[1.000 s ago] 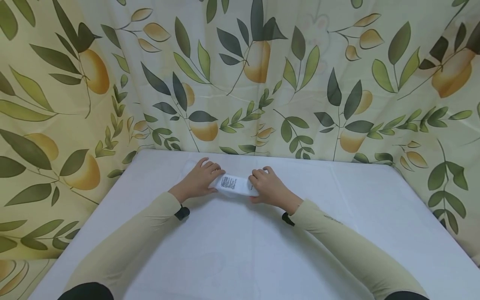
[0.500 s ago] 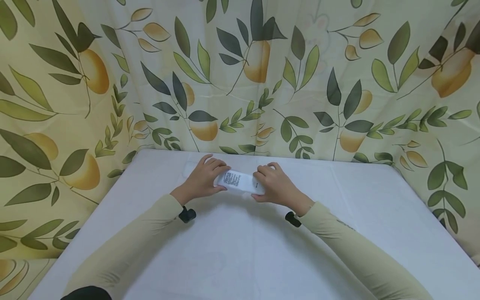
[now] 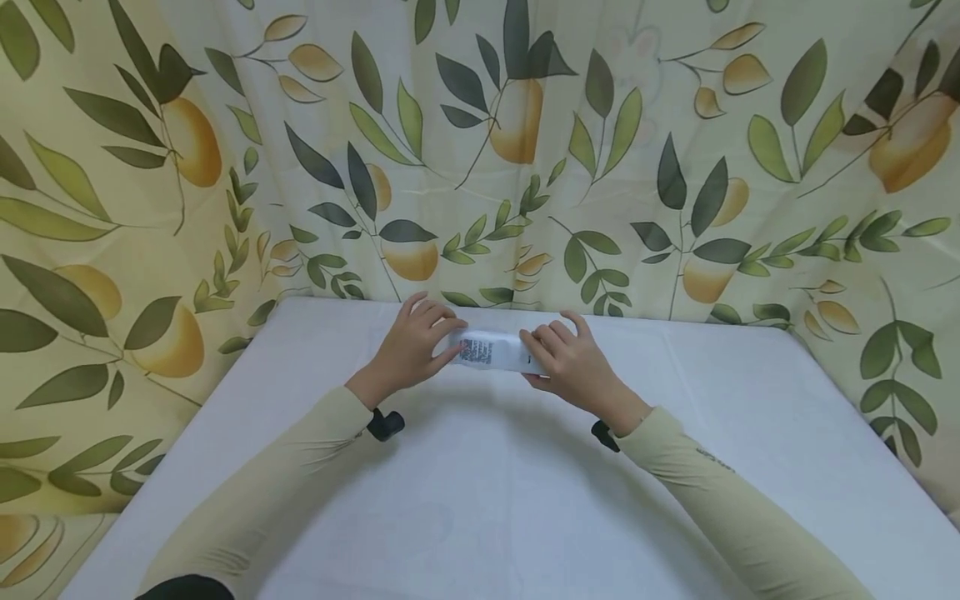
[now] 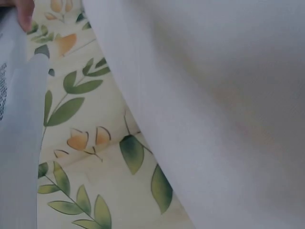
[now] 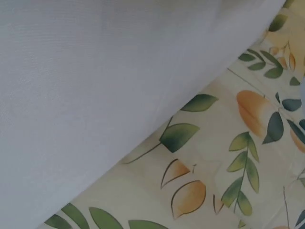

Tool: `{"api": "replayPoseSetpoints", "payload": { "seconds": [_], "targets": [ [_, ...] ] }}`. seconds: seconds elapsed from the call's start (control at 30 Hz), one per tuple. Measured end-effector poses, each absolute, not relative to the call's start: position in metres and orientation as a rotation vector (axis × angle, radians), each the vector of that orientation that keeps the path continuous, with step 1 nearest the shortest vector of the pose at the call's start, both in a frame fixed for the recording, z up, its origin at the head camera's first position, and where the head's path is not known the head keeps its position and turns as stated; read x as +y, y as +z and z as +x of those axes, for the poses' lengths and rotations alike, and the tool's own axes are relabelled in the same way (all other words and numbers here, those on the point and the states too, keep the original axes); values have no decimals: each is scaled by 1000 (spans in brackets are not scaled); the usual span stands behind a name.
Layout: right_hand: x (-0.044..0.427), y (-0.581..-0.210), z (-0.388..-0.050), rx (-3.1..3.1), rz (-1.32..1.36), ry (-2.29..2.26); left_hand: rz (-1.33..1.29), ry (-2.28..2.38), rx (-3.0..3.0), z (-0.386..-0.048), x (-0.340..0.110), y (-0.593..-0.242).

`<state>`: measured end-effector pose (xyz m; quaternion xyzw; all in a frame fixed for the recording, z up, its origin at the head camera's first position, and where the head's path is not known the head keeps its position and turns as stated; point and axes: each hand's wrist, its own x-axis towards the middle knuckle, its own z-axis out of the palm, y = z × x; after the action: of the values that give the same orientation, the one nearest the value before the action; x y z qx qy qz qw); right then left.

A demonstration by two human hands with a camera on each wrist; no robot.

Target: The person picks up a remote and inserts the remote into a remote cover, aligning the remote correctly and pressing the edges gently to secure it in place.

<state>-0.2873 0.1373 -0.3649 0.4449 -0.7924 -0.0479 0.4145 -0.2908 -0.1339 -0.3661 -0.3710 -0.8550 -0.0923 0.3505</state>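
Note:
A white, soft-looking pack (image 3: 498,352) with a block of dark print on its face is held between both hands near the far edge of the table. My left hand (image 3: 408,350) pinches its left end, thumb below and fingers above. At the other end, my right hand (image 3: 577,367) grips it, also with the thumb underneath. In the left wrist view, the pack (image 4: 19,129) fills the left side, its print partly cut off, and a fingertip (image 4: 25,14) shows above it. The right wrist view catches at most a sliver of it. The ends under the fingers are hidden.
A white cloth covers the table (image 3: 465,500). Behind its far edge hangs a curtain (image 3: 480,192) printed with leaves and yellow fruit. Both wrists carry small black cameras, the left one (image 3: 386,425) hanging beneath the sleeve cuff.
Both hands have moved right and farther away with the pack, which appears raised. The right hand has shifted more than the left. Both hands keep hold of the pack.

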Motion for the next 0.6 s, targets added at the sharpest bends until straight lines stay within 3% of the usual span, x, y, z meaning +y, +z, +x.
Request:
{"api": "replayPoseSetpoints", "payload": {
  "seconds": [0.6],
  "targets": [
    [142, -368, -283, -1862, 1155, -102, -1019, -166, -1946, -292, -115, -365]
  ]
}}
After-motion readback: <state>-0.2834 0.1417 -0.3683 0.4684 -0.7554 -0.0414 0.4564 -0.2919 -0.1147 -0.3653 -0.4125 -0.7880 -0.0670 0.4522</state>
